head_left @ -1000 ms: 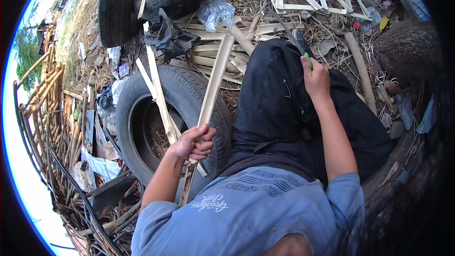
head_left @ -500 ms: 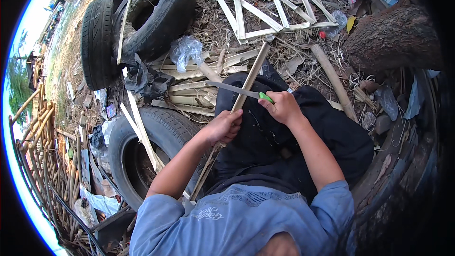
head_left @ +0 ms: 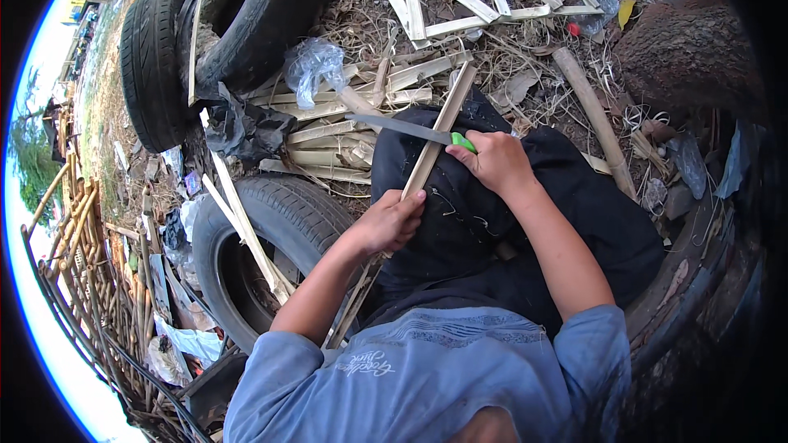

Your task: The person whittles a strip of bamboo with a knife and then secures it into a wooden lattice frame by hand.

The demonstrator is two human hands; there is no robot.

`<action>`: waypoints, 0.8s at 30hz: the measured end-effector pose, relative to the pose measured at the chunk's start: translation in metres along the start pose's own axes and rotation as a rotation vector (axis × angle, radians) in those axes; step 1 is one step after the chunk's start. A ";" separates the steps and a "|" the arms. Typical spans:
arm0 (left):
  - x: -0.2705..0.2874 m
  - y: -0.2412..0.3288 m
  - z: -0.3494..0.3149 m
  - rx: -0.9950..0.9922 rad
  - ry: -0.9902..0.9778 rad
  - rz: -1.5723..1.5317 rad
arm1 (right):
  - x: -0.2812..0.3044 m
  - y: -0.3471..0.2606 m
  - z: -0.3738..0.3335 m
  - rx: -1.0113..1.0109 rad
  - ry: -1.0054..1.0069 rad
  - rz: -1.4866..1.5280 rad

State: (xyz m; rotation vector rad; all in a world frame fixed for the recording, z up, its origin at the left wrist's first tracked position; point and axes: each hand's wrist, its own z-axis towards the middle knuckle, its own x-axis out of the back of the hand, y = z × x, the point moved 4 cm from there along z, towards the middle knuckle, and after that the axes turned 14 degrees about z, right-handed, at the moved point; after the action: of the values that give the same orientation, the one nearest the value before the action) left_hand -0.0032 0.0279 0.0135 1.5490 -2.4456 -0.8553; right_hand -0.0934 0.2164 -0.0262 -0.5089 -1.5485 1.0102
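Observation:
My left hand [head_left: 392, 223] is closed round a long split bamboo strip [head_left: 453, 102], which slants up and away over my dark trousers [head_left: 566, 205]. The strip's lower end runs back under my left forearm. In my right hand [head_left: 499, 162] is a knife [head_left: 402, 126] with a green handle and a long grey blade. The blade lies across the strip, a short way beyond my left hand, and points left. Whether its edge bites into the bamboo, I cannot tell.
Split bamboo pieces [head_left: 328, 133] lie beyond my knee, beside a clear plastic bag [head_left: 314, 70]. A bamboo lattice frame [head_left: 460, 26] rests farther off. Tyres [head_left: 275, 213] stand and lie at left. A tree trunk [head_left: 685, 53] and a bamboo pole [head_left: 593, 119] are at right.
The view has shifted a little, so the lattice frame sits higher in the picture. Both hands keep their grips, and the knife still crosses the bamboo strip at nearly the same spot.

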 end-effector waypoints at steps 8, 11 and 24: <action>0.000 -0.011 -0.018 -0.112 0.193 0.185 | 0.003 -0.005 -0.008 -0.132 0.107 0.151; 0.001 -0.011 -0.031 -0.154 0.333 0.294 | 0.008 0.003 -0.013 -0.180 0.145 0.393; 0.003 0.015 -0.016 -0.180 0.591 0.704 | 0.010 -0.038 -0.030 0.124 0.019 0.044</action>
State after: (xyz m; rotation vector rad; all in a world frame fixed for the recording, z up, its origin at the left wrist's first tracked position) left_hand -0.0108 0.0237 0.0340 0.6442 -2.1339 -0.3895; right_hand -0.0593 0.2138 0.0095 -0.4657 -1.4532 1.1244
